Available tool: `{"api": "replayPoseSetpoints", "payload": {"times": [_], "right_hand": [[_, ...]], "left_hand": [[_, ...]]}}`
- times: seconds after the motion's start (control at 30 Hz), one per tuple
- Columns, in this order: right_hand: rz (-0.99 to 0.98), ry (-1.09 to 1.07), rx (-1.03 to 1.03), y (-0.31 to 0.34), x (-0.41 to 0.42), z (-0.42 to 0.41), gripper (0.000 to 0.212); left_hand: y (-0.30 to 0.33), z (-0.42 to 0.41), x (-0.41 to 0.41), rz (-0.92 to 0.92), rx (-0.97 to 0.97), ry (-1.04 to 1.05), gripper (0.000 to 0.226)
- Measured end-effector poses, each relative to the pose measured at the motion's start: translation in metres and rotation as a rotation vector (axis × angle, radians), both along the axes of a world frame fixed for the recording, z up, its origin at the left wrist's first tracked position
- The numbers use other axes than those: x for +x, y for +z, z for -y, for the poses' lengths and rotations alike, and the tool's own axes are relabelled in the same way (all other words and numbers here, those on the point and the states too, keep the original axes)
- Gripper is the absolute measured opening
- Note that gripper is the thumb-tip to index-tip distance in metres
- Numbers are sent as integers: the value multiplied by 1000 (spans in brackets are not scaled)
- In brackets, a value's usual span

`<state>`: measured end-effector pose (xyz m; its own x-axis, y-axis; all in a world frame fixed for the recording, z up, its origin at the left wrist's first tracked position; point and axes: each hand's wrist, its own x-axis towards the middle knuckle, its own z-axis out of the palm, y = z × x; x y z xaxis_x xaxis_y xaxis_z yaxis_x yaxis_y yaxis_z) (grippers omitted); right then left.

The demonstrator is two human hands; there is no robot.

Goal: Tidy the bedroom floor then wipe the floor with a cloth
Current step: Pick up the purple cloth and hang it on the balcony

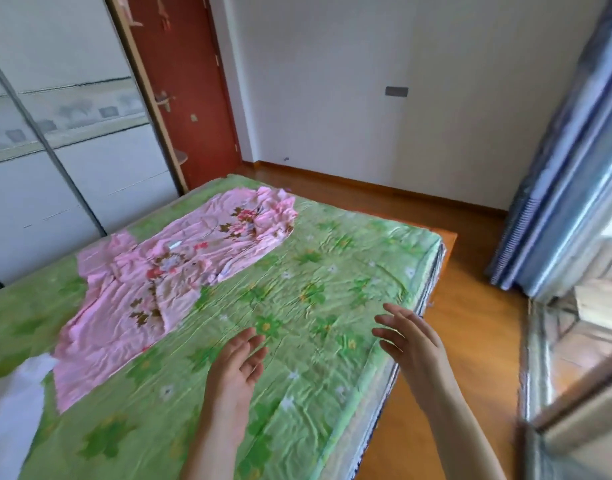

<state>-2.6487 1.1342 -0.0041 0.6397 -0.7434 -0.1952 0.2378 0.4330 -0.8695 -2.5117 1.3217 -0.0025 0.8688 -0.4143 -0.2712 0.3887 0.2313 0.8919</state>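
The person is holding both hands above the green floral bed (332, 278), the left hand (240, 362) and right hand (413, 344) facing each other, each grip wide and carrying nothing. The pink garments (166, 271) are lying spread flat on the bed, probably to keep them off the wooden floor (471, 306). No cloth for wiping is showing.

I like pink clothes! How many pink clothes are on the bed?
2. One pink garment lies toward the far end of the green bed sheet; the other pink garment lies nearer, overlapping it. More could be hidden beyond the picture's left edge.
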Motion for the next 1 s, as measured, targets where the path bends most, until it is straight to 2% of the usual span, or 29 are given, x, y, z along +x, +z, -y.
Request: {"api": "replayPoseSetpoints", "payload": {"times": [0.2, 0.43, 0.57, 0.7, 0.8, 1.0], "right_hand": [[-75, -174, 7, -17, -28, 7, 16], [-140, -405, 36, -28, -79, 40, 17], [-120, -444, 36, -33, -85, 77, 19], [-156, -364, 76, -48, -71, 125, 18], [-157, -329, 91, -46, -67, 176, 18], [-116, -417, 27, -26, -100, 296, 18]], "left_hand": [[-15, 48, -1, -54, 36, -234, 25], [-28, 106, -9, -103, 40, -410, 25], [-35, 139, -12, -129, 79, -428, 24], [-41, 186, -16, -136, 105, -379, 26], [-40, 240, -24, -120, 132, -370, 26], [-32, 370, -46, -92, 131, -412, 27]]}}
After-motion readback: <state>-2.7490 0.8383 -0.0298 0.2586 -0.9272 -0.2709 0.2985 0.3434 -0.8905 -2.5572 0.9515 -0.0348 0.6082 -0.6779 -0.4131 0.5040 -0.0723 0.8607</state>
